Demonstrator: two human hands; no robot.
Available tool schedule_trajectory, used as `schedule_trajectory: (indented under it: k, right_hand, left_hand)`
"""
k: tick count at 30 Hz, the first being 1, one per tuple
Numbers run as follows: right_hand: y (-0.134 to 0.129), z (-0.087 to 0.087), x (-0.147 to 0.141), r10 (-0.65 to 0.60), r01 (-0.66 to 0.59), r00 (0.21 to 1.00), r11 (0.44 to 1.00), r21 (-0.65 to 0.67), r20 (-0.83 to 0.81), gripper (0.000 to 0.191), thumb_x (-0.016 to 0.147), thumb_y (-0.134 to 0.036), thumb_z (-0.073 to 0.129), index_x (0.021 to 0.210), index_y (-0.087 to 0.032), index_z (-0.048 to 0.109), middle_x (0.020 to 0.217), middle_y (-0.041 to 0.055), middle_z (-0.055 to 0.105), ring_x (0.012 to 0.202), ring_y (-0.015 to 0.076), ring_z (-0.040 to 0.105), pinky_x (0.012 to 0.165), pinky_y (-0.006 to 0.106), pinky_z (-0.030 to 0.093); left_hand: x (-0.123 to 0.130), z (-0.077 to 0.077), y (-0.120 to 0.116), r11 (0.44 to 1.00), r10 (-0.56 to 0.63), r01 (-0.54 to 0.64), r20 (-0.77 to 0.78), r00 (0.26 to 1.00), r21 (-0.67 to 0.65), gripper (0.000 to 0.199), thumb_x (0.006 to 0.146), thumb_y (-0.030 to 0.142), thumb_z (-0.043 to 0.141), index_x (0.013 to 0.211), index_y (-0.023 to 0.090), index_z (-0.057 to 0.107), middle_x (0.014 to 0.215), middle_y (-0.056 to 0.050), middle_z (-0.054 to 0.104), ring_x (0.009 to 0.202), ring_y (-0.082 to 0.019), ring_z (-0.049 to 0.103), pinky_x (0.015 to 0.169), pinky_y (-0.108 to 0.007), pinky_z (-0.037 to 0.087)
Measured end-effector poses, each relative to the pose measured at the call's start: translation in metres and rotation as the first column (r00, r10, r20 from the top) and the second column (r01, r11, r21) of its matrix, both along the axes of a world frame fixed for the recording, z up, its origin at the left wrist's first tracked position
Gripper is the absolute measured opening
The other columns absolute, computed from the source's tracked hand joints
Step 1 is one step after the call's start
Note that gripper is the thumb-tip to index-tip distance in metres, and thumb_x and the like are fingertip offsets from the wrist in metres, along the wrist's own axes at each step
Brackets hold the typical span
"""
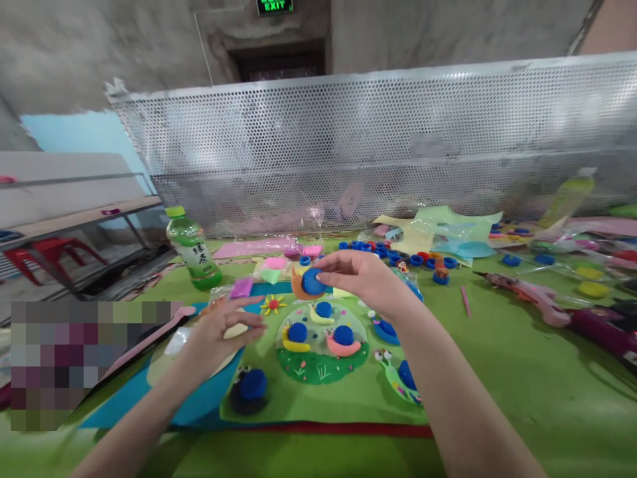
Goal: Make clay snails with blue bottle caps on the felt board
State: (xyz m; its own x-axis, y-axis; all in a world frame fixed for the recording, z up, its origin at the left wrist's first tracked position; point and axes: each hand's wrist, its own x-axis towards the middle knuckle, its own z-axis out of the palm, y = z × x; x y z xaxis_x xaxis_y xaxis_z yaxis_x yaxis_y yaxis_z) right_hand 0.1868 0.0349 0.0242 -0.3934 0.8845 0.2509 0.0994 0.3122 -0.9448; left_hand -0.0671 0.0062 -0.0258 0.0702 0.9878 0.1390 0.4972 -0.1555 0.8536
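Between the thumb and fingers of my right hand is an orange clay snail with a blue bottle cap for a shell, held above the green sheet. My left hand hovers over the sheet's left side, fingers apart and holding nothing. On a round grass picture below lie a yellow snail, a pink snail and a pale yellow snail, all with blue cap shells. A black snail sits at lower left. My right forearm partly hides a green snail.
A green tea bottle stands at back left. Several blue caps lie behind my right hand. A pink stick and a glue gun are on the right. A perforated metal panel closes off the back.
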Motion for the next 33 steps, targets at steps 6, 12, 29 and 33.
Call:
schedule_trajectory:
  k: [6,12,29,33]
  right_hand:
    - [-0.010,0.000,-0.008,0.113,-0.113,0.993,0.993,-0.025,0.013,0.018,0.073,-0.028,0.066,0.089,-0.020,0.064,0.088,0.0033,0.065,0.080,0.0147,0.061,0.069,0.027,0.049]
    - [-0.014,0.003,-0.010,0.065,-0.068,0.996,0.997,0.037,0.067,0.017,0.072,-0.027,0.066,0.086,-0.020,0.064,0.087,0.0021,0.064,0.077,0.0131,0.058,0.067,0.025,0.048]
    - [-0.014,-0.002,-0.015,0.054,-0.066,0.979,0.996,0.054,0.197,0.017,0.072,-0.033,0.066,0.087,-0.024,0.066,0.087,0.0000,0.064,0.079,0.0146,0.060,0.068,0.026,0.049]
    - [-0.014,-0.003,-0.013,0.049,-0.061,0.985,0.996,0.068,0.168,0.020,0.072,-0.035,0.067,0.088,-0.024,0.066,0.087,0.0009,0.065,0.079,0.0158,0.061,0.068,0.027,0.050]
  left_hand:
    - [0.028,0.032,0.014,0.988,-0.033,0.108,0.531,0.847,-0.111,0.044,0.062,0.037,0.074,0.101,0.023,0.062,0.080,-0.002,0.068,0.082,-0.018,0.062,0.072,-0.028,0.048]
    - [0.049,0.034,0.017,0.967,-0.067,0.221,0.706,0.705,-0.129,0.042,0.054,0.034,0.080,0.092,0.021,0.067,0.070,-0.002,0.068,0.063,-0.014,0.061,0.064,-0.028,0.050]
    - [0.048,0.025,0.007,0.943,0.000,0.266,0.801,0.599,-0.199,0.033,0.056,0.024,0.079,0.086,0.017,0.068,0.065,0.000,0.069,0.059,-0.011,0.062,0.059,-0.024,0.050]
    - [0.049,0.026,0.006,0.940,-0.013,0.287,0.817,0.577,-0.187,0.034,0.054,0.023,0.081,0.085,0.017,0.069,0.061,0.001,0.068,0.058,-0.010,0.061,0.058,-0.021,0.051]
